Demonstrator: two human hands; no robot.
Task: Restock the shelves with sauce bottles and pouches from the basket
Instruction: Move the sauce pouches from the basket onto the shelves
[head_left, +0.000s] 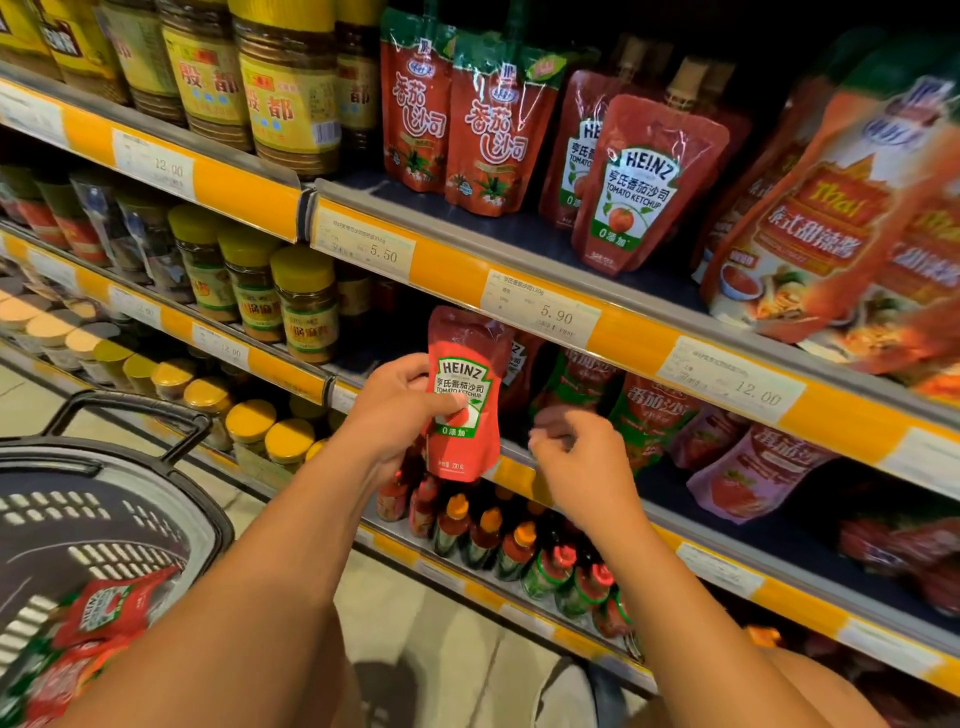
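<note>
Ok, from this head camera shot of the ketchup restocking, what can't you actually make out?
- Basket contents: cut off by the left and bottom edges, partly covered by the left forearm.
- Right hand: motion-blurred, so whether its fingers pinch anything is unclear.
- Thai sauce pouches at right: blurred small print.
- Heinz pouch in the left hand: top hidden behind the shelf rail.

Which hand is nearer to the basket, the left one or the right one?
The left. The left hand holds a ketchup pouch just up and right of the basket; the right hand is beyond the pouch, further right.
</note>
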